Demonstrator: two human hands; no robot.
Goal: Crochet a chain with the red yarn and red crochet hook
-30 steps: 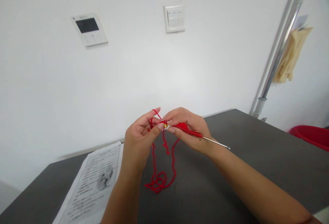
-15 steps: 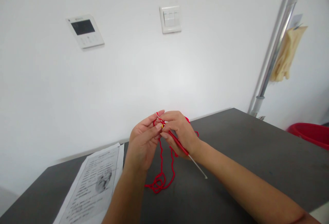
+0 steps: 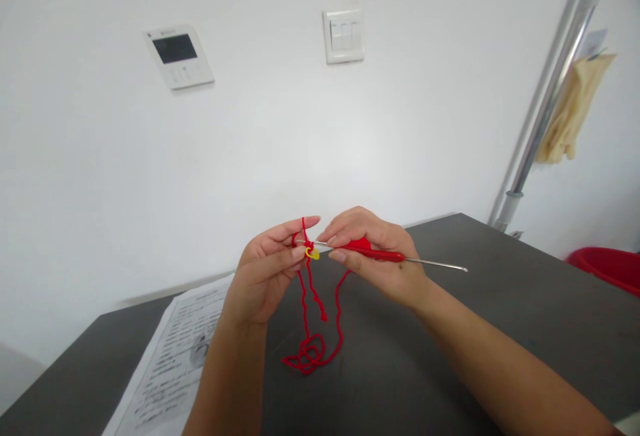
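Observation:
My left hand point(image 3: 267, 266) pinches a small piece of red crochet work point(image 3: 309, 247) between thumb and fingers, with yarn running over its raised index finger. A yellow stitch marker point(image 3: 313, 254) hangs at the stitches. In my right hand point(image 3: 383, 256) is a double-ended crochet hook point(image 3: 383, 254) with a red grip, held nearly level. Its left metal end reaches the red loops; the other end sticks out to the right. Red yarn point(image 3: 311, 355) drops from the left hand into a loose tangle on the table. Behind the right hand shows part of a red yarn ball point(image 3: 361, 244).
Printed sheets point(image 3: 173, 349) lie on the dark table point(image 3: 480, 289) left of my left forearm. A white wall with an intercom panel point(image 3: 181, 57) and a switch point(image 3: 344, 36) stands behind. At right are a metal pole point(image 3: 555, 96), hanging gloves point(image 3: 575, 109) and a red basin point(image 3: 607, 266).
My right hand has moved right, away from the left, and the hook has turned from steeply slanted to nearly level. The yellow marker and a short yarn tail now show more fully.

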